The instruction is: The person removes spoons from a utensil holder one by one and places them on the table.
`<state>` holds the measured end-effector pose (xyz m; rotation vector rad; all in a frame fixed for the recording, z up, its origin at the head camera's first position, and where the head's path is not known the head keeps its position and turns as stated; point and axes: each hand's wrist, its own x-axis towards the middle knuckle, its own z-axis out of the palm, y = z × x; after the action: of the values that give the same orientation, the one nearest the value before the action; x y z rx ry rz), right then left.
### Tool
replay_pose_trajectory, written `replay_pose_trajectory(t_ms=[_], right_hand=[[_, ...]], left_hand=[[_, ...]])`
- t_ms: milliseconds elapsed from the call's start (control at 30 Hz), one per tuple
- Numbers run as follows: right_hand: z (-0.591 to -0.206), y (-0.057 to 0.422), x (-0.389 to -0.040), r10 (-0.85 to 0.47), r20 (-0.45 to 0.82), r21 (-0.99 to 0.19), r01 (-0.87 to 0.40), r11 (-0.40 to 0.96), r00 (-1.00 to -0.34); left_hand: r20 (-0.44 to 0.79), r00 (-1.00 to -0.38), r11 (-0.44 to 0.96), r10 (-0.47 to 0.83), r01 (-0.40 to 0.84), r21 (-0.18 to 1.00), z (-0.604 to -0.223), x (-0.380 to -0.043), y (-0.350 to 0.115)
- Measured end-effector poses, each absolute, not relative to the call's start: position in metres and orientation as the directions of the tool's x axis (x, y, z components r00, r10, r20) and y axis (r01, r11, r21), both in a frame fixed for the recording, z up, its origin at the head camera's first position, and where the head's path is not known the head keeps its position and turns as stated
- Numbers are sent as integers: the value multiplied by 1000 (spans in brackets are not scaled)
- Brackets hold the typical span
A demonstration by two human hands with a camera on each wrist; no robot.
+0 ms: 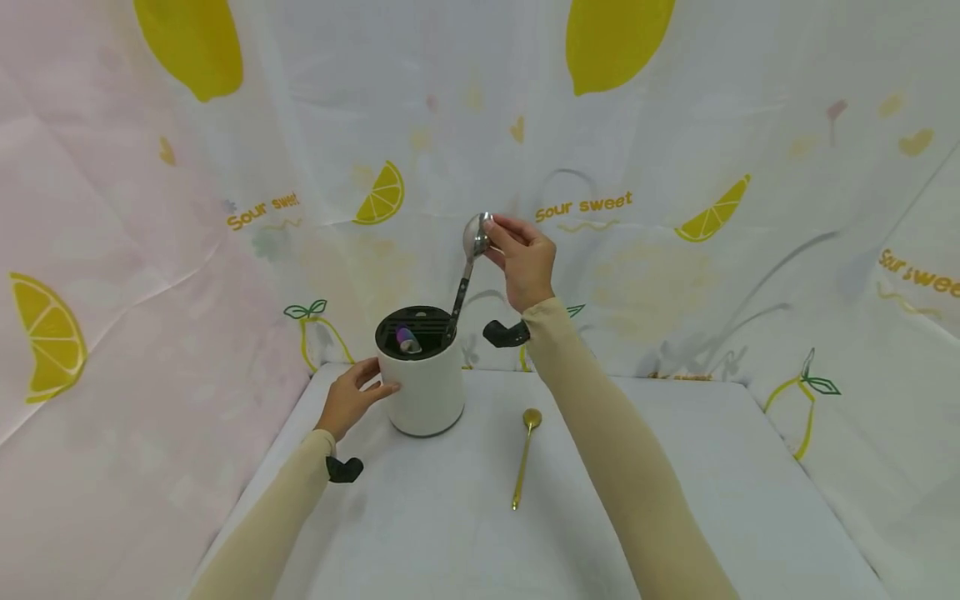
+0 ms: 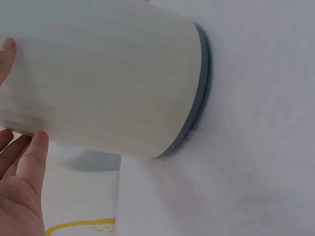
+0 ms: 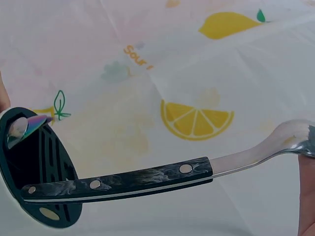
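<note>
A white utensil holder [image 1: 423, 396] with a slotted black top [image 1: 420, 321] stands on the table. My left hand [image 1: 354, 396] holds its left side near the rim, thumb in front and fingers further back. In the left wrist view, those fingertips [image 2: 35, 147] lie against the holder's wall [image 2: 113, 78]. My right hand [image 1: 528, 254] pinches a steel spoon by its bowl [image 1: 475, 237], above the holder. The spoon's black riveted handle [image 3: 128, 181] points down, its end at the top's opening. Inside that opening sits an iridescent utensil [image 1: 407, 339].
A gold spoon [image 1: 525, 458] lies on the white table [image 1: 465, 542], right of the holder and nearer to me. Behind the table hangs a lemon-print cloth [image 1: 450, 108]. A black wrist mount [image 1: 506, 334] juts from my right sleeve, and another [image 1: 345, 470] from my left.
</note>
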<state>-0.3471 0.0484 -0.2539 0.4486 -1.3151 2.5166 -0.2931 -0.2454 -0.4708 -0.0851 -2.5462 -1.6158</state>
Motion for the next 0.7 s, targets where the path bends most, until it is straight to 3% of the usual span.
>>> replay_pose_trajectory(t_ms=[467,700], right_hand=[[-281,99,-356,165,272,-865,-316,-389,-948],[-318,125,-362,206,185,-911,-247,-332,-961]], left_hand=[[132,-991,427,-30,107,898,-473,-296,-248],[112,-993,442,-28,89,893,-473,-293,-245]])
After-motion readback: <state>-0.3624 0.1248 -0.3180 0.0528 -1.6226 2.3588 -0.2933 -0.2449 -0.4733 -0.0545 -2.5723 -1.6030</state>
